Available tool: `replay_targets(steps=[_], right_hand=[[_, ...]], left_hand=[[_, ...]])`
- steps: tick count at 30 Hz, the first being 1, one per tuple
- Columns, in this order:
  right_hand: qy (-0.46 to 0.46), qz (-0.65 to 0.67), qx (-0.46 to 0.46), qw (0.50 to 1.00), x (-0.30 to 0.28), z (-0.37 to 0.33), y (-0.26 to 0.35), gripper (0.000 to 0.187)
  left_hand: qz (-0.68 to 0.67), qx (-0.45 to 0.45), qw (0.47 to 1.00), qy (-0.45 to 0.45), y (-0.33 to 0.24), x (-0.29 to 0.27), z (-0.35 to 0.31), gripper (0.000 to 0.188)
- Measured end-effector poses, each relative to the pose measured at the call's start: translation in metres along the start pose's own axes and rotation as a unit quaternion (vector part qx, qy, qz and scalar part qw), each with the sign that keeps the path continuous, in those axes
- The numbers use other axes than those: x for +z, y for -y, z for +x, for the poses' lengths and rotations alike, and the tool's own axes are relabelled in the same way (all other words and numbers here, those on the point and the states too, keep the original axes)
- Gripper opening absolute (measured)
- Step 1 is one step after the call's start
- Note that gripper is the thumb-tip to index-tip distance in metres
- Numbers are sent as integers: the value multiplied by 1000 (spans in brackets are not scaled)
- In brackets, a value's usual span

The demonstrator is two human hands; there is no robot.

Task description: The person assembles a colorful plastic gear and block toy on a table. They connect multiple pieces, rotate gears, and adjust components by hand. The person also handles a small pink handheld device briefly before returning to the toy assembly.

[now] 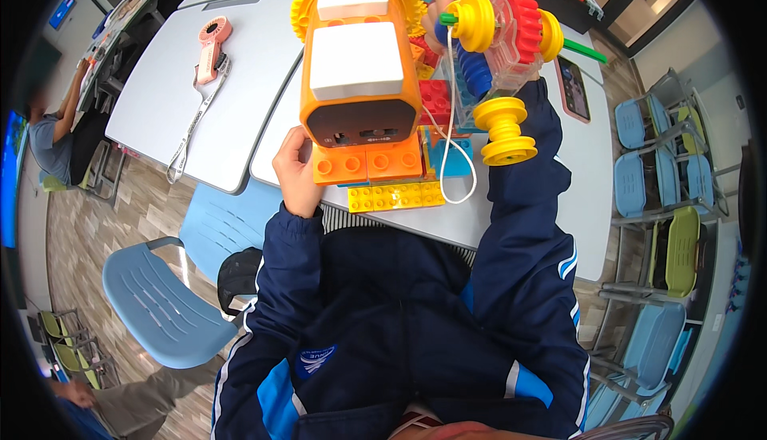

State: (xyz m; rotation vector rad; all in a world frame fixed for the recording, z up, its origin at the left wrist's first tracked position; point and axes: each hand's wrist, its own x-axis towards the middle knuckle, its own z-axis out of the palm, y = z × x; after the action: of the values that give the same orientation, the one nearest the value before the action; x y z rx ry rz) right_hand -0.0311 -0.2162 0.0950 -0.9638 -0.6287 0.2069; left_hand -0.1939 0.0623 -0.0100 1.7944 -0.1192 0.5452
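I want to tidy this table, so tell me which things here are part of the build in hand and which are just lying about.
In hand:
- orange block unit, left hand on it
- gear assembly, right hand behind it
- yellow brick strip
- white cable

Lying about:
- pink handheld fan with lanyard
- phone
- blue chair

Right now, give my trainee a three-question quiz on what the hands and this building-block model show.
1. True or false: the left hand rests against the orange motor block.
2. What does the right hand hold up? A) a pink handheld fan B) a clear gear assembly with red, yellow and blue wheels C) a phone
3. Fill in: a white ____ loops from the orange motor block toward the gear assembly.

Key: 1 true; 2 B; 3 cable.
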Motion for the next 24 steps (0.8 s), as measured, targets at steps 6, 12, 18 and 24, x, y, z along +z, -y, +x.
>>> replay_targets(steps=[6,12,18,24], right_hand=[[2,-114,-7,993,6,-4,12,64],[72,-72,14,995,37,-29,52,76],[109,-65,34,991,38,-29,56,73],[124,-89,65,986,37,-12,46,71]], left_hand=[[43,49,998,-3,-7,0,0,14],[65,63,996,7,0,1,0,15],[61,69,996,12,3,3,1,16],[65,62,996,1,-5,0,0,16]])
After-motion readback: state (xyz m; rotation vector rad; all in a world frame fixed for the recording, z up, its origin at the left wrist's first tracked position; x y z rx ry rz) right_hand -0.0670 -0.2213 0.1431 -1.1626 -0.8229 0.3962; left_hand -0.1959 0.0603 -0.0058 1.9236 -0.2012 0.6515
